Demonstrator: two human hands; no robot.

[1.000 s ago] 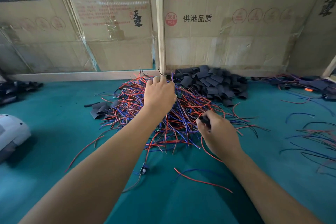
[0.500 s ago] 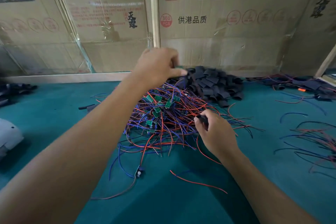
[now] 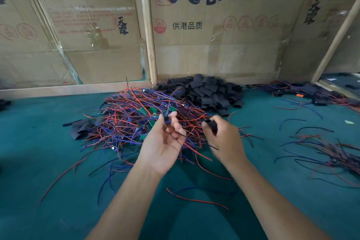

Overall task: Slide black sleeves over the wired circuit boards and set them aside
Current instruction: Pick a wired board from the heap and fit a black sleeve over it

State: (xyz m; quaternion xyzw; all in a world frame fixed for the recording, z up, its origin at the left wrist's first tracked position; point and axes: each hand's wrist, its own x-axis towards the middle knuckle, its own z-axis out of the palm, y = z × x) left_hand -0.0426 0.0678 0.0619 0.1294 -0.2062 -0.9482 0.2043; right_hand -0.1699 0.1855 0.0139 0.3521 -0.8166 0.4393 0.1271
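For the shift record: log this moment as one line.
left hand: pinches wired board | right hand: grips black sleeve | sleeve not yet on | wire pile behind

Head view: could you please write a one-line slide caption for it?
Over a wire pile, the left hand pinches a wired board while the right hand holds a black sleeve.

Two bare forearms, no sleeves, hands (image 3: 161,148) without gloves or rings.
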